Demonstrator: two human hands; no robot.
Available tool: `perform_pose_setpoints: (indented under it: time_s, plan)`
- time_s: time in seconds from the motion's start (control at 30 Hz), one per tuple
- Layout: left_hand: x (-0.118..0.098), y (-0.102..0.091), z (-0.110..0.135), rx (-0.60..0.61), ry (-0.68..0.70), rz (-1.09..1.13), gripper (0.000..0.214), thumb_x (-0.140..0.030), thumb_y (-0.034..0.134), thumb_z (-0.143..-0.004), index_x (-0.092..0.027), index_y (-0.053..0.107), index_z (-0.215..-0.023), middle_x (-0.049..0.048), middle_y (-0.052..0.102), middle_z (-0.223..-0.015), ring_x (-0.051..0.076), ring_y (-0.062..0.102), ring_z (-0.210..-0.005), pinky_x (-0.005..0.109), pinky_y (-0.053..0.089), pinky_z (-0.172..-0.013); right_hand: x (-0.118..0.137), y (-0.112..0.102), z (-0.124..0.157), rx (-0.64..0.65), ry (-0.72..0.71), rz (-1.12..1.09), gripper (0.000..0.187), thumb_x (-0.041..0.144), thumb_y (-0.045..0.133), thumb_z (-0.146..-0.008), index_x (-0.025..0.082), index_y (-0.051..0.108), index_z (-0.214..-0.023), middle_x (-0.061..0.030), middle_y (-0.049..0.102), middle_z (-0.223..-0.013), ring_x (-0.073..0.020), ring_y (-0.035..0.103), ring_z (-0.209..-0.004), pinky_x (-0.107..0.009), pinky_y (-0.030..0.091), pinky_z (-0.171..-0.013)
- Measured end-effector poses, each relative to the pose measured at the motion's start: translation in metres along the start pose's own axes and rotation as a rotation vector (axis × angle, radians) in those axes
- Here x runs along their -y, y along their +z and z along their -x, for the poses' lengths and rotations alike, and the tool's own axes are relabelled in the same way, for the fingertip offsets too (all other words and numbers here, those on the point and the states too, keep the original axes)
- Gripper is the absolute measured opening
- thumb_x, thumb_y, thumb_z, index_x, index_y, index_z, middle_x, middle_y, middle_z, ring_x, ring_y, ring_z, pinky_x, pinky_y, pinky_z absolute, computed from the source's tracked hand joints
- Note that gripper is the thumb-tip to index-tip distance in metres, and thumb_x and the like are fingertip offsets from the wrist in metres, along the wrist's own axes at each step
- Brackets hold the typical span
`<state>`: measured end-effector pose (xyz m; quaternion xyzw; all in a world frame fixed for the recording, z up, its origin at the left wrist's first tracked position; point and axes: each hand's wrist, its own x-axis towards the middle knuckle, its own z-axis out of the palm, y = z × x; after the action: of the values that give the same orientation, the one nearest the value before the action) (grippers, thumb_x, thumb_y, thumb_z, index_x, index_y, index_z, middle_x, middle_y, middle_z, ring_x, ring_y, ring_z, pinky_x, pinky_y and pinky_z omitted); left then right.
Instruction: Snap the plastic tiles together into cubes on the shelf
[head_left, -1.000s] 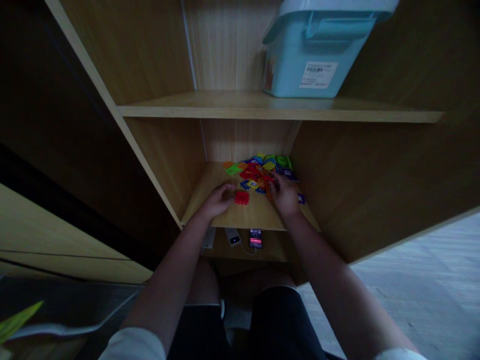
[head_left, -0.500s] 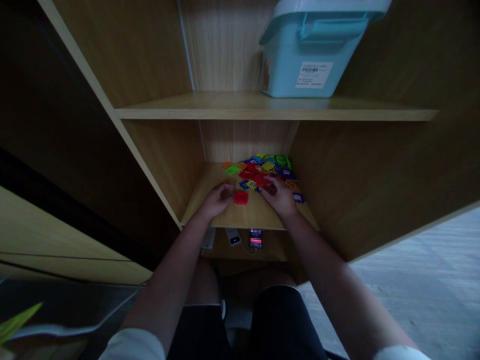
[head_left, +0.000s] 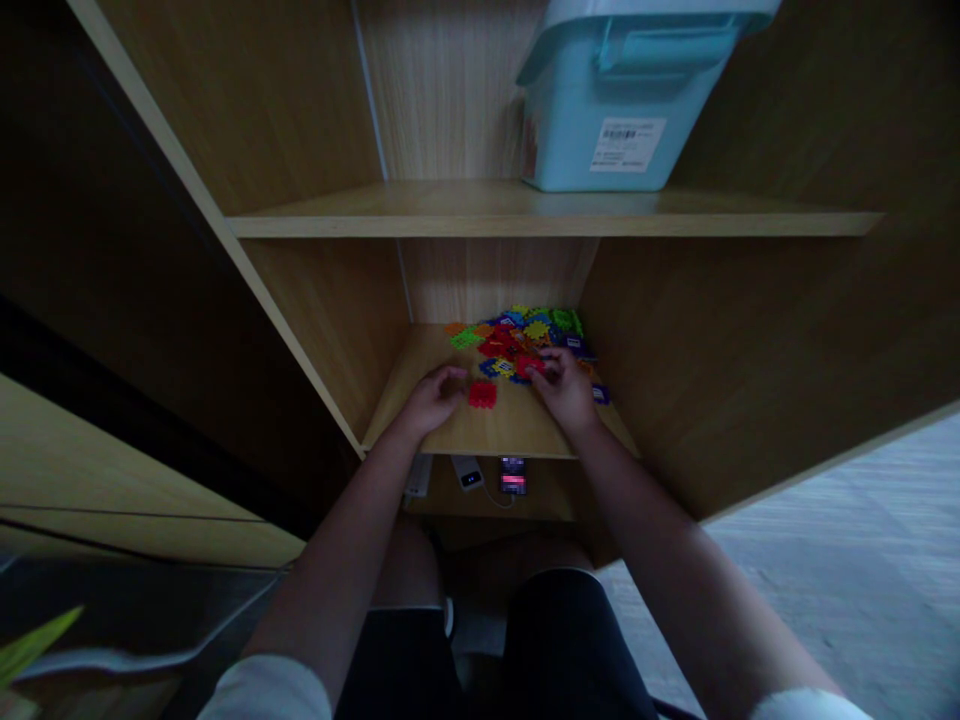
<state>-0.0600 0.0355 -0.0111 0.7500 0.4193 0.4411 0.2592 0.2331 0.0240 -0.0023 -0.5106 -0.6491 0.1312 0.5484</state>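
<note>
My right hand (head_left: 567, 388) pinches a red plastic interlocking piece (head_left: 529, 364) between thumb and fingers, at the front of a pile of colourful interlocking pieces (head_left: 498, 344) on the middle shelf. A second red piece, a small squarish block (head_left: 482, 394) with notched edges, lies on the bare wood nearer to me. Just left of that block rests my left hand (head_left: 435, 399), its fingers loosely curved and apart, with nothing seen in it. Part of the pile is hidden behind my right hand.
Above stands a light-blue lidded box (head_left: 622, 100) on the upper shelf (head_left: 450, 212). Below the middle shelf (head_left: 495, 432) lie a white power bank (head_left: 468, 472) and a lit phone (head_left: 513, 476), with a cable. Cabinet side walls (head_left: 720, 350) flank the shelves.
My right hand has closed on a red piece from the pile and drawn back slightly to the right and up. My left hand and the front red block stay in place.
</note>
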Motion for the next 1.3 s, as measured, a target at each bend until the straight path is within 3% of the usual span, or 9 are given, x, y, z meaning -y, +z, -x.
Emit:
perform_pose_setpoints:
  time_s: [0.13, 0.4, 0.67, 0.83, 1.07, 1.3]
  plan:
    - [0.0, 0.0, 0.0, 0.002, -0.007, -0.006, 0.029, -0.029, 0.071, -0.087, -0.024, 0.073, -0.115, 0.0069, 0.076, -0.124, 0.026, 0.071, -0.118, 0.048, 0.053, -0.112, -0.005, 0.0, -0.001, -0.005, 0.002, -0.044, 0.038, 0.054, 0.069, -0.094, 0.024, 0.067, -0.118, -0.005, 0.078, -0.093, -0.0244, 0.074, -0.083, -0.04, 0.061, -0.082]
    - [-0.004, 0.0, 0.001, -0.007, -0.022, 0.008, 0.028, -0.028, 0.07, -0.087, -0.023, 0.073, -0.114, 0.0082, 0.077, -0.124, 0.027, 0.071, -0.117, 0.049, 0.053, -0.112, -0.011, 0.003, -0.002, 0.03, -0.005, -0.131, 0.04, 0.048, 0.067, -0.095, 0.024, 0.069, -0.127, -0.0087, 0.078, -0.111, -0.0243, 0.075, -0.095, -0.045, 0.063, -0.092]
    - [-0.003, 0.001, 0.0, 0.002, -0.013, 0.031, 0.027, -0.03, 0.07, -0.089, -0.022, 0.073, -0.115, 0.0084, 0.077, -0.123, 0.026, 0.071, -0.116, 0.047, 0.054, -0.111, -0.027, 0.013, -0.004, 0.104, 0.011, -0.287, 0.059, 0.048, 0.084, -0.082, 0.025, 0.063, -0.133, -0.008, 0.077, -0.115, -0.0237, 0.076, -0.1, -0.047, 0.063, -0.097]
    - [-0.002, 0.002, 0.002, 0.003, -0.009, 0.03, 0.028, -0.034, 0.071, -0.091, -0.021, 0.072, -0.116, 0.0096, 0.077, -0.121, 0.027, 0.071, -0.114, 0.047, 0.054, -0.107, -0.03, 0.011, -0.004, 0.143, 0.043, -0.282, 0.063, 0.051, 0.09, -0.077, 0.027, 0.068, -0.131, -0.0063, 0.078, -0.113, -0.0245, 0.076, -0.102, -0.047, 0.063, -0.101]
    - [-0.015, -0.001, 0.002, -0.031, 0.016, 0.117, 0.042, -0.05, 0.079, -0.089, -0.02, 0.074, -0.118, 0.0107, 0.076, -0.12, 0.026, 0.07, -0.112, 0.043, 0.053, -0.104, 0.001, 0.017, 0.011, 0.202, -0.016, -0.313, 0.062, 0.053, 0.092, -0.077, 0.028, 0.068, -0.128, -0.0065, 0.08, -0.114, -0.0256, 0.078, -0.102, -0.047, 0.065, -0.099]
    - [-0.024, -0.007, 0.001, 0.051, 0.133, 0.141, 0.041, -0.061, 0.072, -0.093, -0.021, 0.082, -0.095, 0.0079, 0.071, -0.103, 0.023, 0.067, -0.104, 0.038, 0.053, -0.098, 0.033, 0.017, 0.027, 0.258, -0.188, -0.14, 0.051, 0.043, 0.09, -0.083, 0.029, 0.069, -0.127, -0.0054, 0.082, -0.116, -0.027, 0.08, -0.107, -0.045, 0.065, -0.099]
